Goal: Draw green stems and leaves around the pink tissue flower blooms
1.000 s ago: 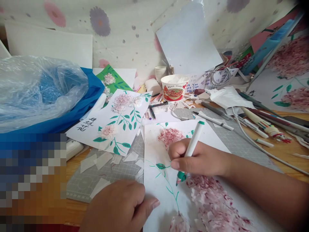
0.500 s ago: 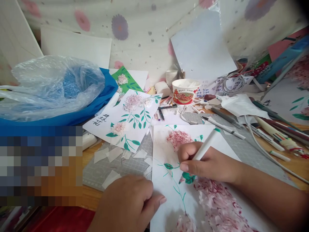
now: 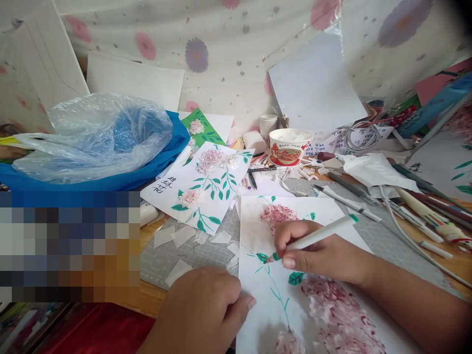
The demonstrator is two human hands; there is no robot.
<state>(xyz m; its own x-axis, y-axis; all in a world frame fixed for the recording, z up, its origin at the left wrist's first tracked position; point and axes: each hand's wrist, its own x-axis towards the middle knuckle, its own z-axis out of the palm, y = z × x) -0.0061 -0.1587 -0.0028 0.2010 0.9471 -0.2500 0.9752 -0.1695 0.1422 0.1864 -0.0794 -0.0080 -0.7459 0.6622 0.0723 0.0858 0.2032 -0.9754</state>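
My right hand [image 3: 317,250] grips a white marker [image 3: 320,233] with a green end, pinched between thumb and fingers. The marker leans low to the right, and its tip is at a green leaf [image 3: 262,257] on the white paper [image 3: 254,305]. Thin green stems run down this sheet. Crumpled pink-and-white paper blossoms [image 3: 339,314] are stuck on it, partly beneath my right forearm. At the sheet's left edge rests my left hand [image 3: 206,305], fingers curled under and thumb towards the paper. I see nothing held in it.
A second flower picture [image 3: 206,189] lies behind on the grey cutting mat [image 3: 155,260], near torn paper scraps [image 3: 184,237]. Farther back stand a noodle bowl [image 3: 289,147] and a plastic bag [image 3: 106,132]. Pens and a white cable [image 3: 396,221] are on the right.
My right hand has tipped the marker lower and brought its tip up and left, from beside the lower dark leaf to the upper leaf. My view has shifted slightly; my left hand stays on the paper's edge.
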